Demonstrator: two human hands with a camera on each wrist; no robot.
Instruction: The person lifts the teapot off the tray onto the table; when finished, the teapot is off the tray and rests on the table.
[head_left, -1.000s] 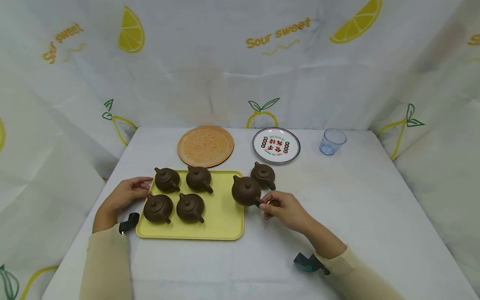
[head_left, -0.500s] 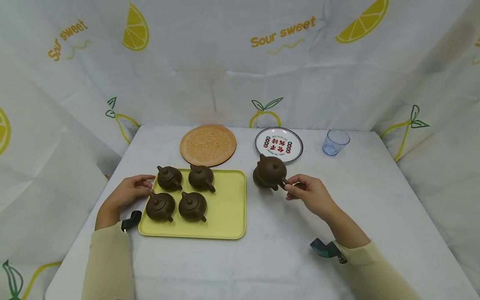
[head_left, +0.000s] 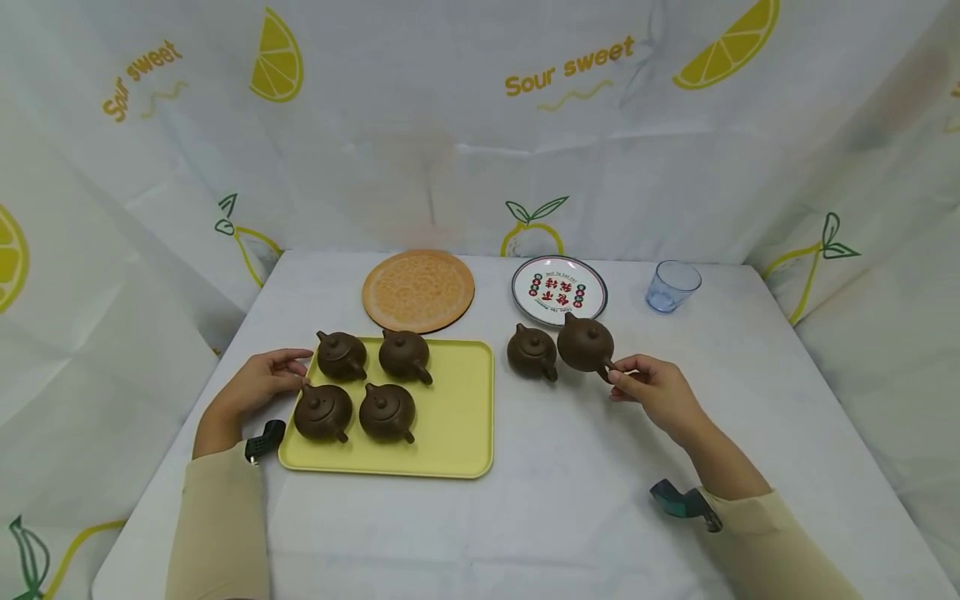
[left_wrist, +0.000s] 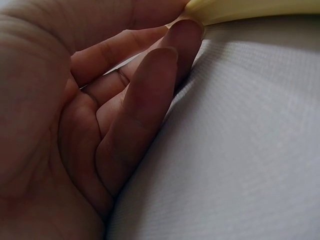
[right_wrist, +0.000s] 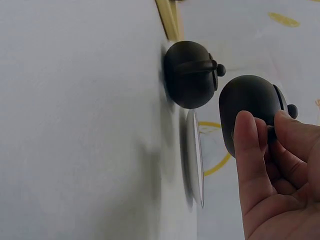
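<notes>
My right hand [head_left: 654,393] pinches a dark brown teapot [head_left: 585,343] by its handle. In the right wrist view, that teapot [right_wrist: 250,107] hangs above the table, between thumb and fingers. Just left of it, a similar teapot [head_left: 532,352] stands on the table. My left hand [head_left: 258,387] lies beside the yellow tray [head_left: 453,417], with fingertips at its left rim. In the left wrist view, the relaxed left fingers [left_wrist: 142,95] reach the tray's edge [left_wrist: 250,10]. Several more brown teapots [head_left: 387,412] stand on the tray's left part.
A round tan mat [head_left: 418,290] lies behind the tray. To its right is a white plate [head_left: 559,287] with red lettering, behind the lifted teapot. A blue-tinted glass [head_left: 672,287] stands at the back right. White printed cloth [head_left: 420,108] hangs around the table.
My right hand has carried the teapot from the tray's right edge rightward, past the standing teapot, to that pot's right side. The left hand stays at the tray.
</notes>
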